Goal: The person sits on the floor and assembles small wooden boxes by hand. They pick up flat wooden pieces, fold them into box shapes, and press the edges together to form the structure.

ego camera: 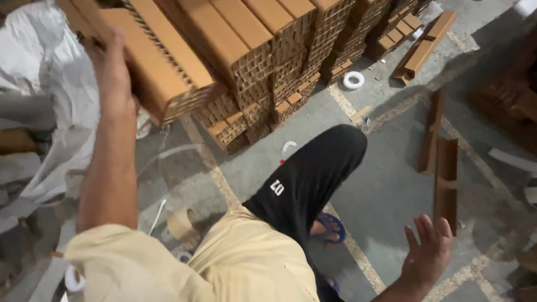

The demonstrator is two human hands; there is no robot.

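Big stack of brown cardboard blocks (291, 50) fills the top middle. Grey floor (386, 184) lies open at lower right w/ room to move. Left hand (112, 70), upper left, grips a long cardboard block (159, 67) by its near edge. Right hand (429, 251), bottom right, is spread wide, holding nothing. Tape roll (353, 80) sits by the stack's edge.

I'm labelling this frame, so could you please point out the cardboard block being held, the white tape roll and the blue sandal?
cardboard block (159, 67): head view, top face.
white tape roll (353, 80): head view, ring's rim.
blue sandal (334, 223): head view, strap.
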